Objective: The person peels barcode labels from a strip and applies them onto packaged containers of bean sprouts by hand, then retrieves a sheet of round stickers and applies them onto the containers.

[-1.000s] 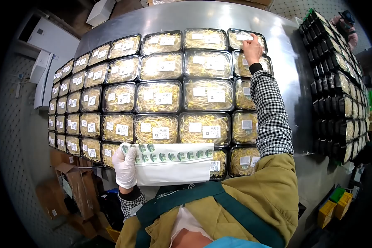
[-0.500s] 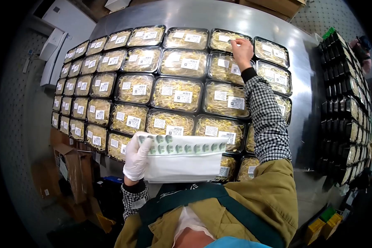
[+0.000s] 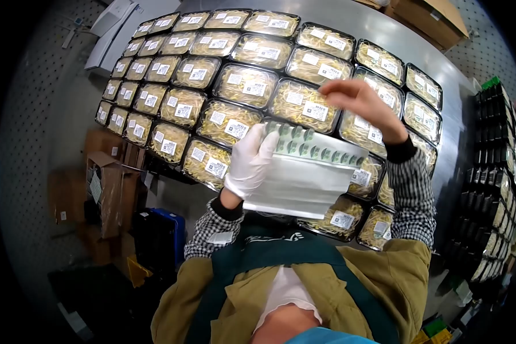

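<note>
My left hand (image 3: 251,163), in a white glove, grips a white sticker sheet (image 3: 304,182) at its left end. Rows of green oval stickers (image 3: 312,150) line the sheet's upper part. My bare right hand (image 3: 366,103) hovers above the sheet's right end, slightly blurred, its fingers stretched to the left with nothing visible in them. Below it are black trays of bean sprouts, covered with clear film and carrying white labels. One sprout tray (image 3: 284,109) lies just left of my right fingertips. The sheet partly covers the nearer trays.
Rows of similar sprout trays (image 3: 198,71) cover much of the metal table (image 3: 341,17). Tall stacks of black trays (image 3: 490,178) stand at the right. Cardboard boxes (image 3: 106,195) and a blue case (image 3: 169,229) are on the floor at the left.
My right hand has come back from a far-row tray towards the sheet, and its pinched fingers have straightened. My left hand and the sheet sit farther right and higher in view, which has shifted.
</note>
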A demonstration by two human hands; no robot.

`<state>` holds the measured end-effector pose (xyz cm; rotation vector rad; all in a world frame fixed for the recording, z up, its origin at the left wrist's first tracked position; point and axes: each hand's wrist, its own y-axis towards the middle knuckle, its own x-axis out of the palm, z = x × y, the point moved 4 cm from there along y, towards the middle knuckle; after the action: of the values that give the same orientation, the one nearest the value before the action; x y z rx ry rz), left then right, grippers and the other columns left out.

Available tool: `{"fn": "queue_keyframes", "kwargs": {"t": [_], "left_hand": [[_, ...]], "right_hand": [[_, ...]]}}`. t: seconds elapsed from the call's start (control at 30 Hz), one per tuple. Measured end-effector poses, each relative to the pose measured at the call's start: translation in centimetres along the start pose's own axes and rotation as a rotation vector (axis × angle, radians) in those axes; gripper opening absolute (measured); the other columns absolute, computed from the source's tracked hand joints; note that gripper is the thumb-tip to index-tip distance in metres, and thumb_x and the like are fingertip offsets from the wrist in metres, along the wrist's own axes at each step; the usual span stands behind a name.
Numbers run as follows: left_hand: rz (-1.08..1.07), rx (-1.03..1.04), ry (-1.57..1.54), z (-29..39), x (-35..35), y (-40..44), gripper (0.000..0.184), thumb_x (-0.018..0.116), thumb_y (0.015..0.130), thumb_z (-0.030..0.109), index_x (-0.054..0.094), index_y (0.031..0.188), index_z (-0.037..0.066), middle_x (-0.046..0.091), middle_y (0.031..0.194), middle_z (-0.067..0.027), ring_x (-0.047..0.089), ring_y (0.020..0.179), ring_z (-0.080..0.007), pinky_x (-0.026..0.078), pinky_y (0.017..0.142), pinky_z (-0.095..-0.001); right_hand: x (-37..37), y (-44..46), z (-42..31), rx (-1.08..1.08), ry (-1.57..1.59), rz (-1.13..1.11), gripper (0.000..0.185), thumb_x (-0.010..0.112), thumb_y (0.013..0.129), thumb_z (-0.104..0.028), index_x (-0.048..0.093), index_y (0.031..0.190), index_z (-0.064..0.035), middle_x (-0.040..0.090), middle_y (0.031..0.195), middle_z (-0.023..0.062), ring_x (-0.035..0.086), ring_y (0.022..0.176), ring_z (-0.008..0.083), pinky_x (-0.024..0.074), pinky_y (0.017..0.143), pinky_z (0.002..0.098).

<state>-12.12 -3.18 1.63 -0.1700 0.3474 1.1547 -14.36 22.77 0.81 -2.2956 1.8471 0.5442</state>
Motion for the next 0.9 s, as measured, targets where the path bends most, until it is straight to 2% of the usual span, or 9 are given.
{"fn": "queue_keyframes", "kwargs": {"t": [0.03,0.1,0.3,0.43,0.53,0.63,0.7,0.8,0.9], "left_hand": [[0.011,0.033,0.016,0.3,0.0,0.2,0.018,0.058,0.094,0.018,0.056,0.092,0.0,0.053,0.067,-0.0087,0.047,0.059,-0.0127,0.042,0.056,-0.0284],[0.02,0.101,0.034,1.1,0.3,0.2,0.019,0.058,0.094,0.018,0.057,0.09,0.0,0.055,0.067,-0.0093,0.047,0.057,-0.0148,0.042,0.055,-0.0296],[-0.028,0.154,0.027,1.9,-0.1,0.1,0.021,0.06,0.093,0.018,0.06,0.081,0.0,0.054,0.063,-0.0103,0.047,0.056,-0.0138,0.041,0.053,-0.0292],[-0.055,0.127,-0.087,0.2,0.1,-0.1,0.022,0.06,0.094,0.02,0.065,0.093,-0.001,0.057,0.065,-0.0036,0.049,0.062,-0.0086,0.043,0.058,-0.0245],[-0.059,0.053,-0.185,-1.3,-1.0,-0.4,0.024,0.06,0.093,0.022,0.065,0.098,-0.002,0.06,0.075,-0.0005,0.051,0.064,-0.0093,0.043,0.06,-0.0245],[-0.205,-0.198,-0.275,-0.4,-3.4,-1.4,0.021,0.062,0.092,0.019,0.063,0.1,0.0,0.06,0.079,0.0005,0.049,0.065,-0.0051,0.04,0.058,-0.0201],[-0.23,-0.187,-0.383,-1.6,-4.7,-2.1,0.024,0.067,0.087,0.011,0.061,0.106,-0.002,0.064,0.084,-0.0013,0.056,0.069,-0.007,0.047,0.062,-0.0198],[-0.291,-0.181,-0.584,-0.9,-6.2,-2.9,0.038,0.073,0.077,0.001,0.059,0.112,-0.005,0.067,0.104,-0.0114,0.065,0.09,-0.0157,0.053,0.079,-0.0262],[-0.296,-0.159,-0.56,-1.7,-8.3,-3.7,0.039,0.075,0.074,-0.001,0.059,0.11,-0.006,0.066,0.106,-0.0141,0.065,0.092,-0.0179,0.053,0.08,-0.0285]], "right_hand": [[2.4,-1.0,-3.0,-0.089,-0.056,-0.106,0.036,0.068,0.085,-0.026,0.061,0.112,-0.0041,0.064,0.101,0.0071,0.061,0.085,0.0153,0.051,0.077,0.0302],[4.8,-2.3,-7.5,-0.206,-0.316,0.028,0.033,0.068,0.085,-0.022,0.061,0.113,-0.0055,0.063,0.095,0.0072,0.061,0.083,0.0168,0.0515,0.075,0.0309],[6.8,-4.8,-10.9,-0.301,-0.503,0.307,0.02,0.069,0.081,-0.008,0.064,0.1,-0.0074,0.059,0.085,0.0054,0.059,0.076,0.0194,0.049,0.067,0.0299],[6.9,-5.3,-9.0,-0.237,-0.176,0.289,0.013,0.065,0.083,-0.002,0.064,0.095,-0.006,0.06,0.084,0.0043,0.058,0.075,0.0148,0.0468,0.066,0.0246],[0.0,-4.7,-0.2,0.047,0.282,0.629,0.016,0.059,0.091,-0.012,0.062,0.106,-0.0058,0.066,0.091,0.0044,0.062,0.082,0.0123,0.0507,0.074,0.0257],[-6.7,-5.3,11.6,0.293,-0.079,0.88,0.054,0.069,0.083,-0.014,0.046,0.13,-0.0002,0.057,0.113,0.0137,0.062,0.085,0.0164,0.052,0.074,0.0291],[-6.7,-5.3,14.1,0.392,-0.313,0.931,0.057,0.069,0.08,-0.009,0.044,0.131,-0.002,0.055,0.115,0.0145,0.063,0.085,0.0172,0.0522,0.073,0.0293],[-5.2,-4.4,14.5,0.239,-0.702,0.958,0.054,0.063,0.078,-0.001,0.046,0.129,-0.0039,0.054,0.109,0.0156,0.063,0.08,0.0238,0.0521,0.071,0.0334],[-4.9,-5.1,14.1,0.241,-0.95,1.019,0.046,0.053,0.079,0.005,0.048,0.124,-0.0031,0.054,0.11,0.0175,0.061,0.083,0.0295,0.0505,0.073,0.0366]]}}
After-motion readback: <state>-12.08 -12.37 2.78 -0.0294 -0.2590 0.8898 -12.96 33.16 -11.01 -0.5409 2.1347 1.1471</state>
